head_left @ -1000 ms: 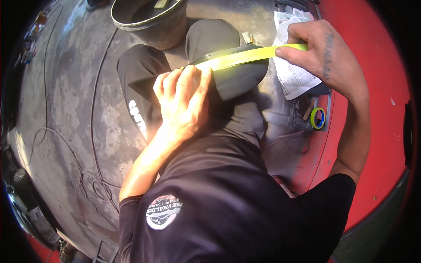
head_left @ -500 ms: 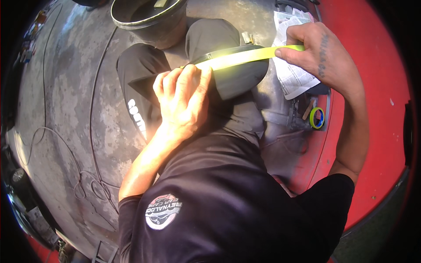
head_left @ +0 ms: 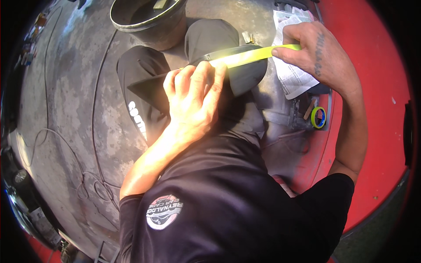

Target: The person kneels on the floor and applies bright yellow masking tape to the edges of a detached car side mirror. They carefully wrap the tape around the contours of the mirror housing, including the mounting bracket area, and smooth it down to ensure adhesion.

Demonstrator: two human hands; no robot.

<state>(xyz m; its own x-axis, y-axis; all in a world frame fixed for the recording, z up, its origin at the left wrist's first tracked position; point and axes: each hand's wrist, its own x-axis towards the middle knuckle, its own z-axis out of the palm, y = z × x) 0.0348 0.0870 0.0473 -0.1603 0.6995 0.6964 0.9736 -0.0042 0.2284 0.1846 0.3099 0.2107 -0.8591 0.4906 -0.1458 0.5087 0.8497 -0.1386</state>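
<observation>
Across my lap lies a dark, smooth curved part [head_left: 247, 79], pointed at its left end and rounded at its right. A strip of yellow-green masking tape [head_left: 250, 57] runs along its upper edge. My left hand [head_left: 193, 103] rests over the part with bent fingers, the fingertips pressing on the tape where it meets the part. Beyond the rounded end, my right hand [head_left: 322, 59] pinches the strip's free end between thumb and forefinger and holds it taut. Sunlight glares on the strip, and my left hand hides part of the piece.
A black bucket [head_left: 164, 38] stands past my knees. To the right are newspaper sheets [head_left: 294, 83], a wooden stick [head_left: 310, 109] and a yellow-green tape roll [head_left: 313, 118], beside a large red panel [head_left: 377, 101]. A dark cable [head_left: 94, 103] winds over the concrete floor at left.
My left hand has slid to the right along the tape, toward the rounded end. My right hand has shifted slightly left, still pinching the strip.
</observation>
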